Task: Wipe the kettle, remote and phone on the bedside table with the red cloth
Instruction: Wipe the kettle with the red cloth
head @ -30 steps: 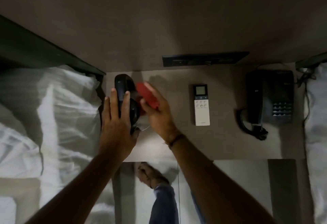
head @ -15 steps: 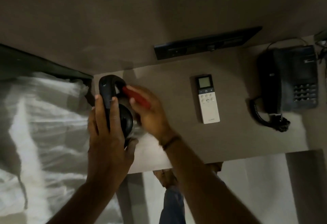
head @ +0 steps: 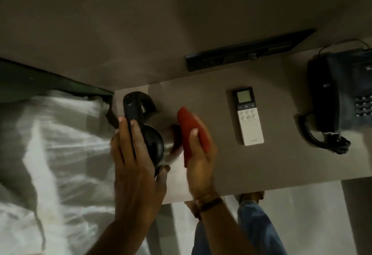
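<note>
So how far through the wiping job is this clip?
Nothing looks finished yet. In hand: the left hand steadies the kettle while the right hand holds the red cloth beside it. Left: the remote and phone sit untouched on the bedside table.

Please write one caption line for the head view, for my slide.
Left hand steadies kettle; right hand holds red cloth beside it.

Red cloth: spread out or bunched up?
Bunched up. The red cloth is a compact wad gripped in the right hand, beside the kettle, with no loose edge hanging.
</note>
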